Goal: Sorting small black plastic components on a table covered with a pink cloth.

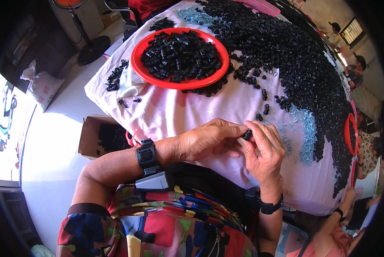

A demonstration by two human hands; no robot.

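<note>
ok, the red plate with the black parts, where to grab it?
Judging by its pose, take the red plate at the bare near-left rim, from the person's left: it lies flat, black clips are heaped in the middle, and the loose pile crowds its right side.

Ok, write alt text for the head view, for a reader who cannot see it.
Seen from above, a person's left hand and right hand meet over a pink cloth-covered table, pinching a small black plastic part between the fingertips. Ahead lie a red plate heaped with similar black parts, a large loose pile of black parts and scattered small metal springs.
</note>
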